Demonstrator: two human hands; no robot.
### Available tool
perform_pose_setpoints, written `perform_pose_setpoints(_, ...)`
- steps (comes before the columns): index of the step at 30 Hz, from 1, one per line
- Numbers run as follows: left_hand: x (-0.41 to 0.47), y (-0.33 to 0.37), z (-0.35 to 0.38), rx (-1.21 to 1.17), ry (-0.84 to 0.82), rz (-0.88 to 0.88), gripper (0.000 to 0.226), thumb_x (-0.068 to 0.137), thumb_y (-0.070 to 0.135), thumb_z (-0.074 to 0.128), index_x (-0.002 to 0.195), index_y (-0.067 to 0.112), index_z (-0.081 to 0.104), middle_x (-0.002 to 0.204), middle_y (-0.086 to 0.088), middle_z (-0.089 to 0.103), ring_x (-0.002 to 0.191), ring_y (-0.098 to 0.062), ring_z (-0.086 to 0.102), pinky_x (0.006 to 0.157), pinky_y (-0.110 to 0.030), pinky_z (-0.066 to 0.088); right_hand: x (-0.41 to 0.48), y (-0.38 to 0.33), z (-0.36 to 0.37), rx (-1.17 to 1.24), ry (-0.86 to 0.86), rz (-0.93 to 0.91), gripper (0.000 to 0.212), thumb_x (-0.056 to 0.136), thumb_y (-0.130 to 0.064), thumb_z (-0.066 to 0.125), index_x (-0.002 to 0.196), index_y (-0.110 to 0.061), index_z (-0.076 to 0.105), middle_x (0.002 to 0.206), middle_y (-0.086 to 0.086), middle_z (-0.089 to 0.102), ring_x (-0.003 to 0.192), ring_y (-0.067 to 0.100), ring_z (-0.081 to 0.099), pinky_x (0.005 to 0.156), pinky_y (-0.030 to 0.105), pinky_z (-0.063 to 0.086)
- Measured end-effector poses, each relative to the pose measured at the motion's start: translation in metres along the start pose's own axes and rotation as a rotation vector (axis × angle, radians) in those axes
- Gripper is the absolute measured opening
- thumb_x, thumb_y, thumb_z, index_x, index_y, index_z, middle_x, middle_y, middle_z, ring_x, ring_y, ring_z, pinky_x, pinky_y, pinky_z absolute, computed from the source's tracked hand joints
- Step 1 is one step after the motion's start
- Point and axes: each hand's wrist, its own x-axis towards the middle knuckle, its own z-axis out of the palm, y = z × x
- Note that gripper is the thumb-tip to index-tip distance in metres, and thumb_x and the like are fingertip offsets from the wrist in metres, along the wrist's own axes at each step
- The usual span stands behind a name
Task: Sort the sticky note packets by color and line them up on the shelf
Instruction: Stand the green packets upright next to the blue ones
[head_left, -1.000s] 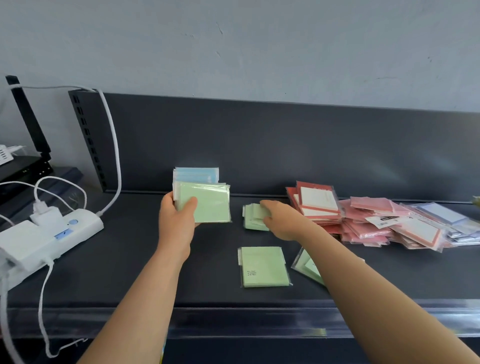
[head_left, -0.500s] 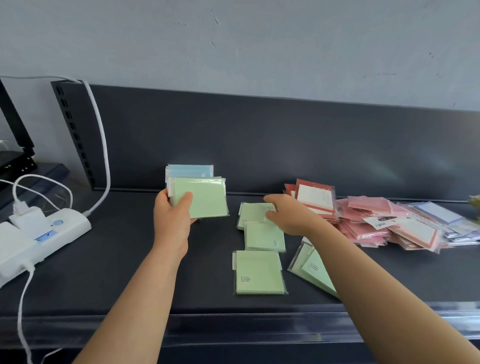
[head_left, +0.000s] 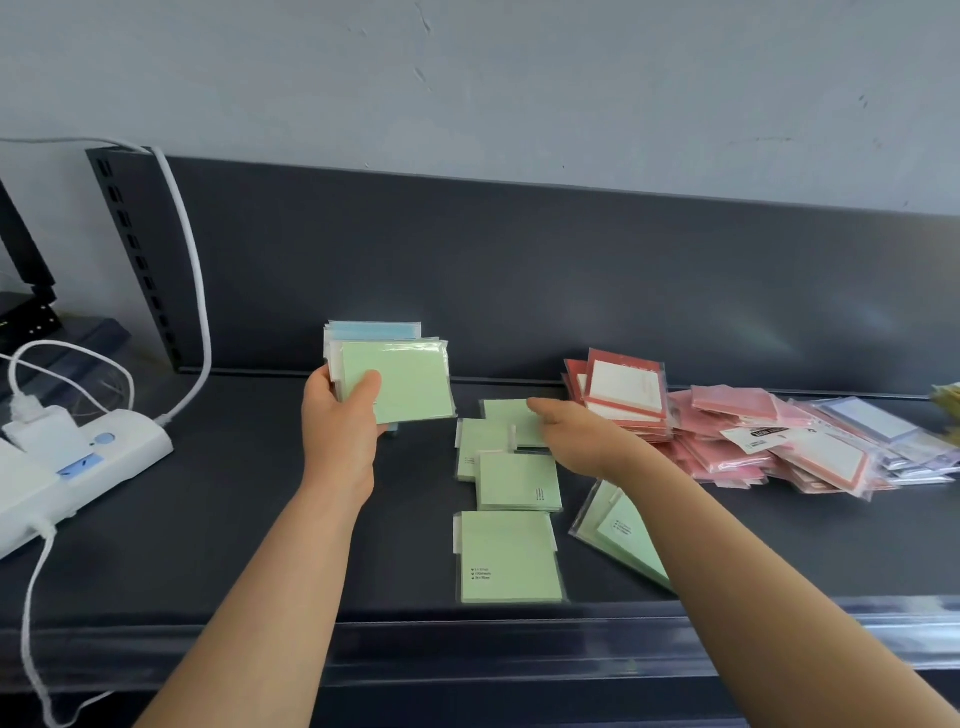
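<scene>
Dark shelf (head_left: 208, 519), packets half sorted.
Your left hand (head_left: 337, 436) pinches a green-and-blue stack (head_left: 410, 384), fingers curled; your right hand (head_left: 576, 436) lays straight fingers on loose green packets (head_left: 517, 480).

Held stack (head_left: 400, 384) in left hand (head_left: 337, 426): blue packets behind the front green one show only as a top strip, count not readable. Right hand (head_left: 576, 436) covers part of a green packet (head_left: 506, 415); whether its fingers pinch it cannot be told. Forearm hides much of the angled green packet (head_left: 618, 530). Packet print too small to read. Yellow item (head_left: 948, 397) cut by right edge; power strip (head_left: 93, 467) cut by left edge.
</scene>
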Motion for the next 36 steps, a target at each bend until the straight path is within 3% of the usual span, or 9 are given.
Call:
perform_pose_setpoints(6,-0.003,0.0,0.004,-0.002,-0.012,-0.002,0.028,0.094,0.008,0.055,0.121,0.015,0.052,0.106,0.006,0.063,0.092,-0.008,0.063,0.077,-0.034,0.056,-0.008,0.008,-0.003,0.139,-0.098,-0.012,0.047,0.102,-0.01,0.03,0.147,-0.023,0.036,0.152,-0.006,0.036,0.141,0.02,0.03,0.117,0.038,0.024)
perform_pose_setpoints(10,-0.006,-0.001,0.005,-0.003,-0.01,-0.005,0.028,0.094,0.009,0.055,0.122,0.015,0.053,0.108,0.005,0.064,0.094,-0.009,0.063,0.079,-0.034,0.056,-0.008,0.016,-0.01,0.211,0.026,-0.034,0.043,0.1,-0.005,0.031,0.141,-0.014,0.042,0.144,0.006,0.047,0.134,0.029,0.042,0.113,0.046,0.034)
perform_pose_setpoints(14,-0.007,0.002,0.006,-0.032,-0.021,-0.013,0.027,0.096,0.009,0.053,0.121,0.016,0.051,0.111,0.004,0.063,0.097,-0.01,0.063,0.075,-0.032,0.055,-0.008,0.012,-0.014,0.341,0.075,-0.057,0.044,0.102,-0.008,0.036,0.145,-0.014,0.039,0.146,0.001,0.046,0.136,0.021,0.04,0.115,0.038,0.031)
perform_pose_setpoints(18,-0.012,0.007,0.016,-0.091,-0.174,-0.032,0.021,0.098,0.009,0.051,0.118,0.017,0.054,0.115,0.001,0.065,0.103,-0.014,0.065,0.078,-0.033,0.056,-0.01,-0.003,-0.023,0.527,0.111,-0.158,0.066,0.096,-0.034,0.054,0.152,-0.024,0.022,0.151,-0.008,0.038,0.135,0.013,0.041,0.114,0.037,0.033)
perform_pose_setpoints(20,-0.015,0.009,0.024,-0.106,-0.264,-0.038,0.024,0.099,0.009,0.05,0.122,0.012,0.053,0.114,-0.002,0.067,0.102,-0.017,0.067,0.08,-0.036,0.057,-0.007,-0.013,-0.031,0.592,0.111,-0.218,0.072,0.095,-0.033,0.058,0.152,-0.035,0.015,0.15,-0.007,0.039,0.132,0.014,0.044,0.113,0.039,0.035)
perform_pose_setpoints(22,-0.016,0.01,0.033,-0.101,-0.345,-0.033,0.025,0.099,0.009,0.05,0.124,0.012,0.053,0.115,-0.004,0.068,0.103,-0.019,0.067,0.083,-0.038,0.057,-0.002,-0.018,-0.038,0.632,0.105,-0.277,0.069,0.094,-0.022,0.06,0.149,-0.038,0.022,0.138,-0.004,0.053,0.121,0.014,0.055,0.108,0.039,0.042)
perform_pose_setpoints(27,-0.004,0.011,0.048,0.191,-0.443,0.108,0.023,0.099,0.019,0.051,0.12,0.027,0.054,0.116,0.007,0.065,0.109,-0.011,0.061,0.092,-0.029,0.049,0.007,-0.013,-0.058,0.402,0.213,-0.253,0.051,0.086,-0.008,0.068,0.133,-0.023,0.055,0.115,-0.005,0.064,0.104,0.012,0.062,0.096,0.035,0.052)
perform_pose_setpoints(31,0.01,0.002,0.06,0.42,-0.407,0.216,0.021,0.099,0.018,0.05,0.115,0.028,0.057,0.109,0.01,0.065,0.101,-0.008,0.06,0.084,-0.023,0.047,0.018,-0.003,-0.061,0.305,0.264,-0.238,0.039,0.085,-0.01,0.07,0.122,-0.02,0.061,0.111,-0.003,0.065,0.099,0.015,0.062,0.083,0.027,0.053)
perform_pose_setpoints(36,0.03,-0.015,0.077,0.523,-0.335,0.19,0.019,0.099,0.018,0.048,0.114,0.024,0.058,0.105,0.009,0.063,0.093,-0.005,0.059,0.073,-0.02,0.045,0.047,0.003,-0.054,0.205,0.32,-0.208,0.039,0.087,-0.011,0.068,0.124,-0.021,0.059,0.112,-0.001,0.063,0.092,0.02,0.064,0.078,0.03,0.056)
